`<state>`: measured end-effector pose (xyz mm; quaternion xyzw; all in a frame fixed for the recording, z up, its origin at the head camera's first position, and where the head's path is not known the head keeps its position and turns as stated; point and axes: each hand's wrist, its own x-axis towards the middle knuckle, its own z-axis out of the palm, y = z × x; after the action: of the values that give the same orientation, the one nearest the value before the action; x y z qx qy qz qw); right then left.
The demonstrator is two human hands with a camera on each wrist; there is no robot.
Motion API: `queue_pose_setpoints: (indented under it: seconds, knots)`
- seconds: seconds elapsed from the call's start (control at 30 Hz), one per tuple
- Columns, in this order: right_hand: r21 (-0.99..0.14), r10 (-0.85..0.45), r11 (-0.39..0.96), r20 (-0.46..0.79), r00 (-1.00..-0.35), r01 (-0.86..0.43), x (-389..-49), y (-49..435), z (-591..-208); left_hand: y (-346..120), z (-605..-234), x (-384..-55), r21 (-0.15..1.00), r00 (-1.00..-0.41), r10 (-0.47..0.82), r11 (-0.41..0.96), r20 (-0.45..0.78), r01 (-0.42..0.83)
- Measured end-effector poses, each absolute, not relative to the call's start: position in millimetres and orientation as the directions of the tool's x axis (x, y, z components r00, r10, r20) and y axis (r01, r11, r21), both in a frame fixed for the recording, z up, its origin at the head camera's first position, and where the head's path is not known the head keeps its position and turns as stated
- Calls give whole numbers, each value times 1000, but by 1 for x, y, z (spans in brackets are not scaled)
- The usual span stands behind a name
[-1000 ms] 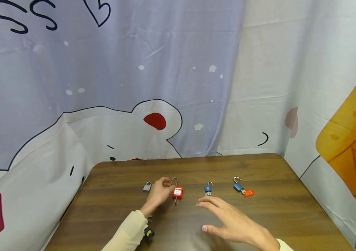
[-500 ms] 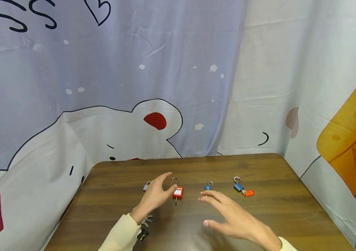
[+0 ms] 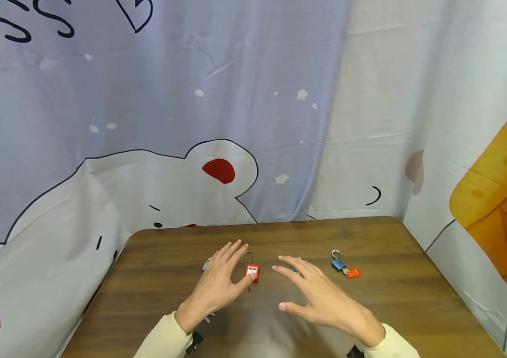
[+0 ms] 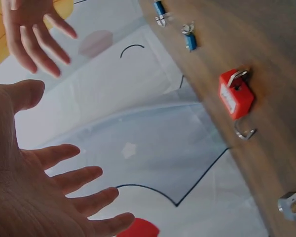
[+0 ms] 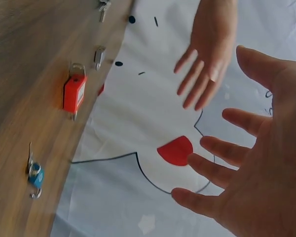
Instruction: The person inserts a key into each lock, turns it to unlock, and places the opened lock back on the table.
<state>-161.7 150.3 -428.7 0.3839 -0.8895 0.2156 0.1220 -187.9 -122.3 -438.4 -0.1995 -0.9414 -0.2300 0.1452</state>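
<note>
My left hand (image 3: 217, 281) hovers over the table with fingers spread and holds nothing; its thumb overlaps the red padlock (image 3: 252, 271) in the head view. That padlock's shackle is up, and a key (image 4: 238, 76) sticks out of its base. Behind the left hand, the grey padlock (image 3: 206, 266) is partly covered. My right hand (image 3: 320, 298), also spread and holding nothing, mostly hides a small blue padlock (image 5: 35, 174) with a key in it. Further right lies another blue padlock (image 3: 338, 264), its shackle open, with an orange tag (image 3: 353, 273) attached.
Several loose keys (image 3: 210, 316) lie on the wooden table (image 3: 392, 308) beside the left wrist, partly hidden. A dark wrist strap (image 3: 194, 343) shows at the left sleeve. A printed curtain (image 3: 168, 189) hangs behind the table.
My left hand has drawn back from between the grey and red padlocks, its bent fingers straightening and spreading. The right hand has shifted slightly up and left, covering more of the small blue padlock.
</note>
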Motion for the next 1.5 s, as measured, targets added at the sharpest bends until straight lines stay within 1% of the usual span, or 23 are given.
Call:
queue_pose_setpoints:
  seconds: [0.23, 0.57, 0.67, 0.83, 0.93, 1.0, 1.23, 1.33, 1.5]
  knots:
    - [-298, -683, 622, 246, -688, -724, -176, 123, -427, -125, -424, -185, 356, -855, 319, 807, 408, 471]
    - [-267, -735, 626, 111, -669, -732, -189, 74, -443, -134, -414, -182, 348, -838, 312, 803, 448, 484]
    - [-242, -758, 607, 111, -643, -757, -192, 57, -449, -137, -413, -182, 348, -843, 301, 809, 445, 473]
    - [-188, -777, 578, 172, -606, -794, -200, 32, -461, -144, -413, -183, 349, -851, 288, 818, 440, 458]
    - [-171, -763, 598, 177, -621, -783, -204, 17, -467, -150, -414, -183, 357, -860, 275, 823, 430, 442]
    - [-181, -758, 606, 165, -632, -774, -207, 6, -471, -154, -415, -182, 361, -866, 264, 828, 424, 429]
    - [-266, -743, 630, 66, -666, -729, -213, -28, -493, -165, -419, -181, 380, -881, 246, 831, 405, 406]
    - [-266, -724, 656, 41, -689, -706, -214, -38, -501, -167, -421, -181, 401, -888, 241, 824, 393, 401]
    - [-212, -703, 692, 17, -711, -690, -213, -52, -513, -169, -423, -181, 424, -894, 230, 816, 385, 393]
